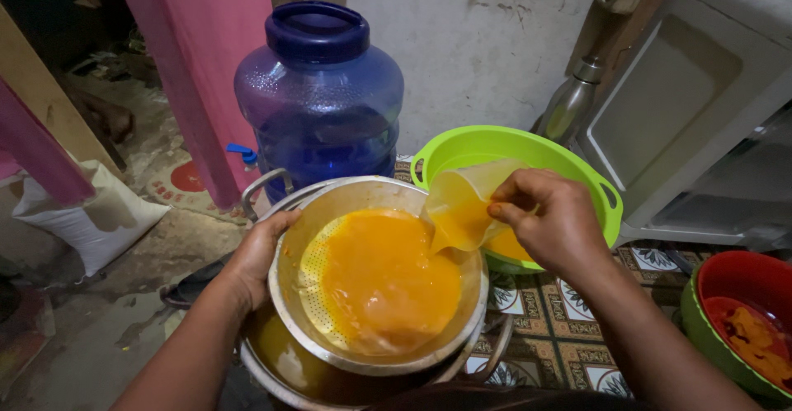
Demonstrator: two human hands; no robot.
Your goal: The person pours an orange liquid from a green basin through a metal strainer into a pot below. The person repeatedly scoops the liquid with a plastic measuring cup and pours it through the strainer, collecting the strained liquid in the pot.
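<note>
My right hand (551, 223) grips a clear plastic cup (464, 205) tilted to the left, with orange liquid running from it into a metal strainer bowl (363, 353). The strainer holds a pool of thick orange liquid (386, 277) and rests on a larger metal pot (280, 370) that has orange liquid at its bottom. My left hand (257, 256) holds the strainer's left rim. Behind my right hand stands a lime green basin (495, 143) with orange liquid in it.
A large blue water jug (320, 101) with a small tap stands behind the pot. At the right edge sits a red bowl inside a green one (738, 283) holding orange pulp. A steel flask (569, 101), a white cabinet (701, 89), a pink cloth (198, 64) and a white sack (91, 217) surround the spot.
</note>
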